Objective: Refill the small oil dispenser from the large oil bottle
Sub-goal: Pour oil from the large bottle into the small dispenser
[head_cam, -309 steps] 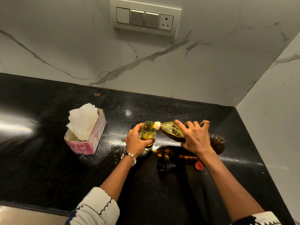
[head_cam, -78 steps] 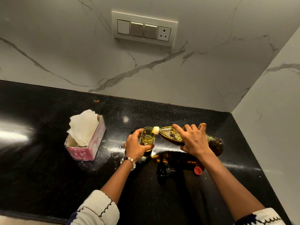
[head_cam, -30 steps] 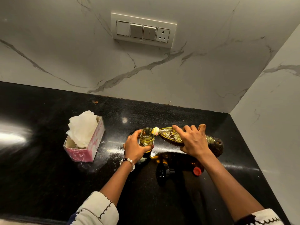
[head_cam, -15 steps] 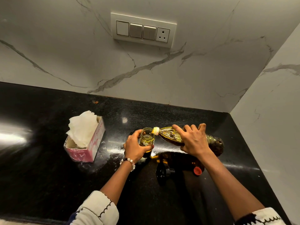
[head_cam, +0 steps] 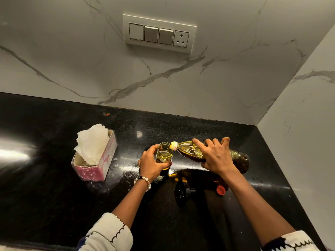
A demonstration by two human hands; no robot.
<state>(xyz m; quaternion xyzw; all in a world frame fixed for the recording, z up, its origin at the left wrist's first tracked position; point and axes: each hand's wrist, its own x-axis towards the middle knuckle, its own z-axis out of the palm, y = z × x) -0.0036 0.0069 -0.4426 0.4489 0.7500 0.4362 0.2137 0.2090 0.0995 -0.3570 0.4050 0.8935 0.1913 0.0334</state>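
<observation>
Almost nothing changes since a second ago: right hand point(head_cam: 215, 156) still wraps tilted oil bottle point(head_cam: 190, 151), left hand point(head_cam: 151, 163) clasps dispenser point(head_cam: 164, 153); pouring continues.

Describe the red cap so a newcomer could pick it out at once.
On the black countertop, look just nearer the camera than the tilted oil bottle, beside the right forearm. The red cap lies there, small and round; the dispenser top to its left is black.

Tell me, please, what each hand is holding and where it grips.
The left hand wraps the small oil dispenser around its side; the right hand grips the tilted large oil bottle around its middle.
</observation>
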